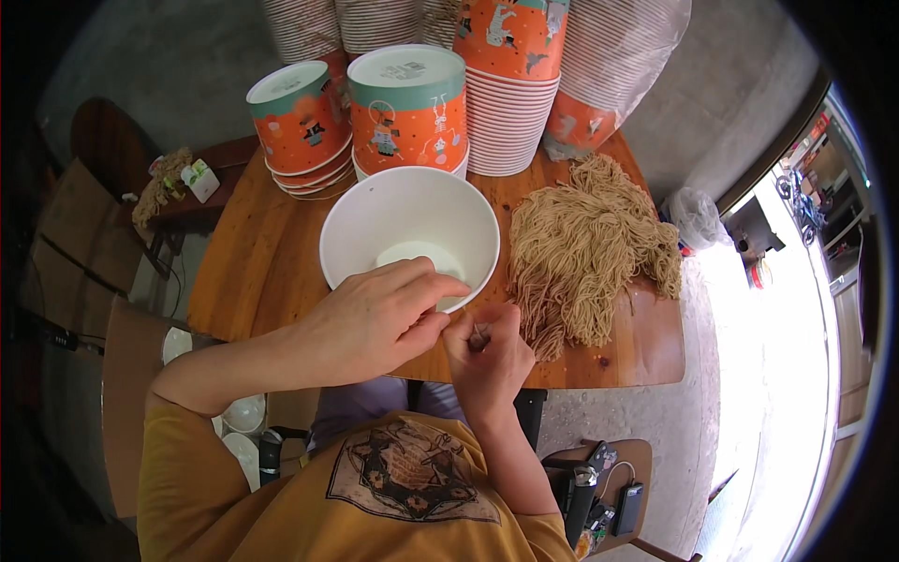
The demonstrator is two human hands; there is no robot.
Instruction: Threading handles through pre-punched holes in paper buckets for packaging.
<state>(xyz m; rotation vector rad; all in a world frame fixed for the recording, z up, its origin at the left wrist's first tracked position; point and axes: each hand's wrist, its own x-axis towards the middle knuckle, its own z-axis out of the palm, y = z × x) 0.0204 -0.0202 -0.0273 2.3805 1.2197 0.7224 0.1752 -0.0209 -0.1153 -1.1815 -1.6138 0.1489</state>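
Note:
A wide white paper bowl stands empty on the wooden table, right in front of me. My left hand lies over the bowl's near rim, its fingers stretched right until the tips meet my right hand. My right hand is curled at the table's near edge, pinching what looks like a few pale noodle strands between thumb and fingers. It sits just left of the near end of a big loose pile of tan noodles lying bare on the table. Whether my left fingers grip anything is hidden.
Stacks of orange and teal printed paper bowls stand upside down behind the white bowl, with taller stacks further back. White bowls sit low at my left. A small stand with dark gadgets is at my lower right.

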